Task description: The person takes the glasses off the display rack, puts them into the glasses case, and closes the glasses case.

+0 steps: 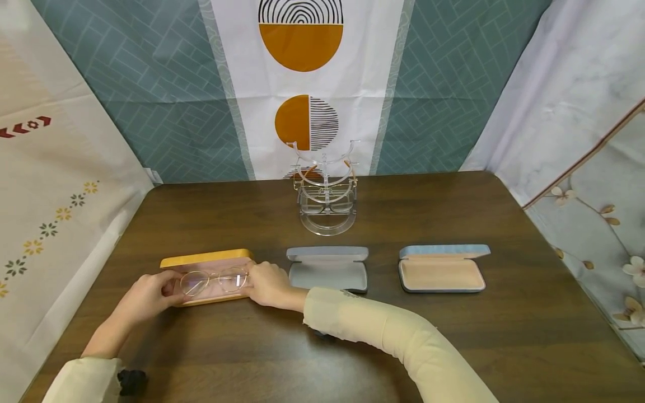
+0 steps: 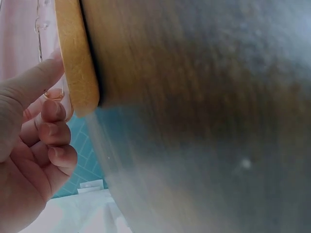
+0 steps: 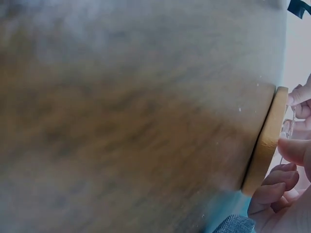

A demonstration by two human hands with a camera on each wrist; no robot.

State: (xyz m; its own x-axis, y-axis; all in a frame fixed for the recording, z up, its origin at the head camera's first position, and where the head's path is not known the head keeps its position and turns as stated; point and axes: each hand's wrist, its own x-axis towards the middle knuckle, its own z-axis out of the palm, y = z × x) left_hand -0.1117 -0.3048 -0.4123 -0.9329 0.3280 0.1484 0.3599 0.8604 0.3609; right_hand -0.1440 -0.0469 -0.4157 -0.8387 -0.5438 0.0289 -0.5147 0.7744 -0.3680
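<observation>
Both hands, left hand point(image 1: 146, 295) and right hand point(image 1: 269, 284), pinch the glasses point(image 1: 214, 280) over the yellow case point(image 1: 206, 259). Next, I think, they must lie flat inside.

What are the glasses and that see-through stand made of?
The glasses look like thin gold-toned metal wire with clear lenses, since the rim glints and is very slim. The stand seems clear acrylic or glass, because the wall pattern shows through it; which of the two I can't tell.

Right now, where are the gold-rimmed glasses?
In the head view the glasses lie over the open yellow case at the table's left, held between the left hand and right hand, left of the grey case.
</observation>
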